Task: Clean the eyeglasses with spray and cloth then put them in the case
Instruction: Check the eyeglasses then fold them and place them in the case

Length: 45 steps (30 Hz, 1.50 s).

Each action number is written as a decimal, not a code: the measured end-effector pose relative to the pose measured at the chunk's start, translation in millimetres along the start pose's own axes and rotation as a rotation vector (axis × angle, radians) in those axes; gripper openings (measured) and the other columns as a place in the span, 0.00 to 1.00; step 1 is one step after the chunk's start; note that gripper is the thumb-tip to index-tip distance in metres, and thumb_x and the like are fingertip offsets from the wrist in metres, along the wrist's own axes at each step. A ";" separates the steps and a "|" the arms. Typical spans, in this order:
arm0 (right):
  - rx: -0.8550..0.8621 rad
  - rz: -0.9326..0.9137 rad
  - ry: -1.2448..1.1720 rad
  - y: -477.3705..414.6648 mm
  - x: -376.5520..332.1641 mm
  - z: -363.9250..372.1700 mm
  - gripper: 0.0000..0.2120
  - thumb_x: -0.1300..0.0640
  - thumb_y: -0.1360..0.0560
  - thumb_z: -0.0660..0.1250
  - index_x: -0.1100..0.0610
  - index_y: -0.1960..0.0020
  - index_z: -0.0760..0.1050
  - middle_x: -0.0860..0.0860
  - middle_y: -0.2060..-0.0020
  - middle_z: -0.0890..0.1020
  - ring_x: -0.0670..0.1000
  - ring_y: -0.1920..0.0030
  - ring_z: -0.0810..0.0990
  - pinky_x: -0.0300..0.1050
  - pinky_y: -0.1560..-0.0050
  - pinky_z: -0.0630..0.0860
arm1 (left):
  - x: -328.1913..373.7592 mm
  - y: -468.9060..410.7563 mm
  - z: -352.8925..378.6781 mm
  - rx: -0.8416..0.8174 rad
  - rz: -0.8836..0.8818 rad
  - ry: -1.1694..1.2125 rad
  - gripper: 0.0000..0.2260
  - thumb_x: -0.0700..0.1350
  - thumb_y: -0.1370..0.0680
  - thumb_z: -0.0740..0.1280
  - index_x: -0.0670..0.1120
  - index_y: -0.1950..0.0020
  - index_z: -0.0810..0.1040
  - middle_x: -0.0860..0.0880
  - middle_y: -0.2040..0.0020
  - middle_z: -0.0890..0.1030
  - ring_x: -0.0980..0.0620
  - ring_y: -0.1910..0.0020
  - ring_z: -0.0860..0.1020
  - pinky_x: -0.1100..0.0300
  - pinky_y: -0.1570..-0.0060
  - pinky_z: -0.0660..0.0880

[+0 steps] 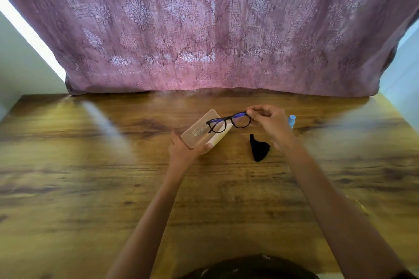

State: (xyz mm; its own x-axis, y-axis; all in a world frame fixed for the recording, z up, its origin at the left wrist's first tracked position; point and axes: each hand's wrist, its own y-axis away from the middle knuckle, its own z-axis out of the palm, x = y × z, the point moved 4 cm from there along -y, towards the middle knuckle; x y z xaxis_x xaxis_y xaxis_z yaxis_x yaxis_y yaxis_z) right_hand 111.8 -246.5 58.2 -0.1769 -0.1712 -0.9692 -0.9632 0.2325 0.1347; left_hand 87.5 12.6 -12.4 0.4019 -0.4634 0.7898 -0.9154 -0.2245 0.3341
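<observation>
Black-framed eyeglasses (pixel 227 118) hang in the air just above the case (pixel 199 130), with their arms seemingly folded. The right hand (pixel 269 121) pinches them at one end of the frame between thumb and curled fingertips. Whether the far lens touches the case I cannot tell. The left hand (pixel 183 149) grips the case from below, with the thumb on its near edge. The translucent lid looks raised over a pale base. I see nothing lying inside, though the interior is mostly hidden.

A crumpled black cloth (pixel 259 148) lies on the wooden table (pixel 113 176), and the blue spray bottle (pixel 292 120) stands behind the right hand, so this is probably the stowing step. Next, the glasses need lowering level into the base before the lid closes.
</observation>
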 end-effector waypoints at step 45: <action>0.006 0.024 0.316 9.3 41.9 34.2 0.07 0.54 0.30 0.77 0.55 0.55 0.83 0.44 0.60 0.82 0.39 0.58 0.78 0.31 0.61 0.69 | 17.1 -23.5 -4.7 -0.285 0.426 -0.336 0.55 0.45 0.34 0.79 0.57 0.22 0.42 0.50 0.23 0.56 0.44 0.28 0.64 0.42 0.31 0.67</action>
State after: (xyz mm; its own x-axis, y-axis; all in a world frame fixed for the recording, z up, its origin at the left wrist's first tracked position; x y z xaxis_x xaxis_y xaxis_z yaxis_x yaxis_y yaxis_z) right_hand 102.3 -218.8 11.8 -0.2543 -0.4545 -0.8537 -0.9571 0.2451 0.1546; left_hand 115.8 14.0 -4.2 -0.0584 -0.7174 0.6942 -0.9486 0.2566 0.1853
